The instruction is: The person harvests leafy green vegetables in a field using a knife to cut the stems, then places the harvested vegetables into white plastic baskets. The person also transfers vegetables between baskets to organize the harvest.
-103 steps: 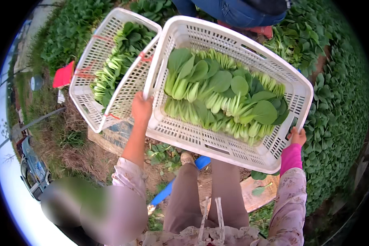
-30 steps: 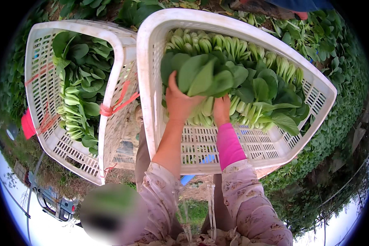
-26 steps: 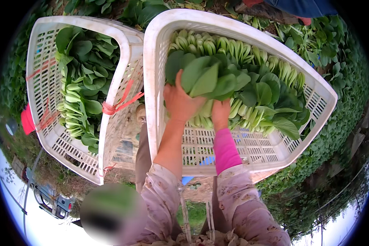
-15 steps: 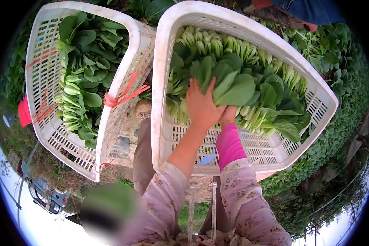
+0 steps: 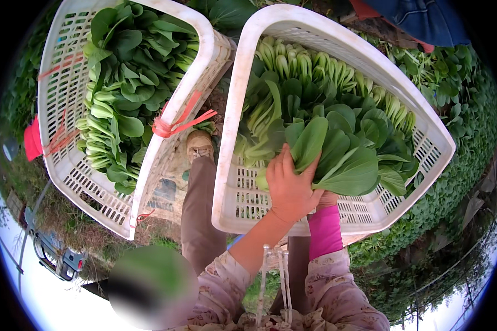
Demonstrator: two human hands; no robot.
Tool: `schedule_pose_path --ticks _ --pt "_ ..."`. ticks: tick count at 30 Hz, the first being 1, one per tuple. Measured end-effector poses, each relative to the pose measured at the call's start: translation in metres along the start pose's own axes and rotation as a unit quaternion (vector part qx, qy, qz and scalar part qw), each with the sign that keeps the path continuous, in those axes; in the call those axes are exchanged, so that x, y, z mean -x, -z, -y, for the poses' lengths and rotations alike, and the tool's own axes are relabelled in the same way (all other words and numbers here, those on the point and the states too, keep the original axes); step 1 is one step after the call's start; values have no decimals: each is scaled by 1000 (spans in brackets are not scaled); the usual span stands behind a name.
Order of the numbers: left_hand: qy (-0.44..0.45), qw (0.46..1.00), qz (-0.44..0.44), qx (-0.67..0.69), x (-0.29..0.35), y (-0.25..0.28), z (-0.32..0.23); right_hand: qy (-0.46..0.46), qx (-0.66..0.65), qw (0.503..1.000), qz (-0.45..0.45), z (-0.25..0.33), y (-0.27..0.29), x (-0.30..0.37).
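Held leafy green bunch (image 5: 341, 160) fans rightward in basket (image 5: 233, 110).

Pale floral sleeves (image 5: 339, 284); magenta right undersleeve (image 5: 326, 231); brown trousers (image 5: 197, 212); tan shoe (image 5: 199, 144)

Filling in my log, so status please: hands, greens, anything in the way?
Left hand gripping leafy greens at right-hand crate. Right hand beneath, mostly hidden. Nothing visibly blocking either.

scuffed white plastic crates (image 5: 230, 143), smooth satiny leaves (image 5: 350, 174), matt brown cloth trousers (image 5: 200, 215)
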State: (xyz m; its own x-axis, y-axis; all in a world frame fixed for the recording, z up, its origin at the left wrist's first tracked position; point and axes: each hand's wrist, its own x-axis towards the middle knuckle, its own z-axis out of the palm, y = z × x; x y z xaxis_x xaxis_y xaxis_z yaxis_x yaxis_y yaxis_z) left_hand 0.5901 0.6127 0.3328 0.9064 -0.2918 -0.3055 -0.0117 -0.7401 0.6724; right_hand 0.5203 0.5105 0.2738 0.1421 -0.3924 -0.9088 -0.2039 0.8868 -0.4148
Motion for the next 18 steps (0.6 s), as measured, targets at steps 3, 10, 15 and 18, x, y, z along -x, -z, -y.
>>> schedule_pose_path --ticks 3,10,15,18 --pt "24 997 65 -18 -5 -12 6 10 28 1000 -3 2 -5 -6" --pt "200 968 57 144 -58 -23 48 50 174 982 56 -2 -17 -52" --pt "133 989 53 -30 -67 -23 85 313 583 748 55 -17 -35 -49" --pt "149 977 139 61 -82 -25 93 390 661 641 32 -18 -35 -53"
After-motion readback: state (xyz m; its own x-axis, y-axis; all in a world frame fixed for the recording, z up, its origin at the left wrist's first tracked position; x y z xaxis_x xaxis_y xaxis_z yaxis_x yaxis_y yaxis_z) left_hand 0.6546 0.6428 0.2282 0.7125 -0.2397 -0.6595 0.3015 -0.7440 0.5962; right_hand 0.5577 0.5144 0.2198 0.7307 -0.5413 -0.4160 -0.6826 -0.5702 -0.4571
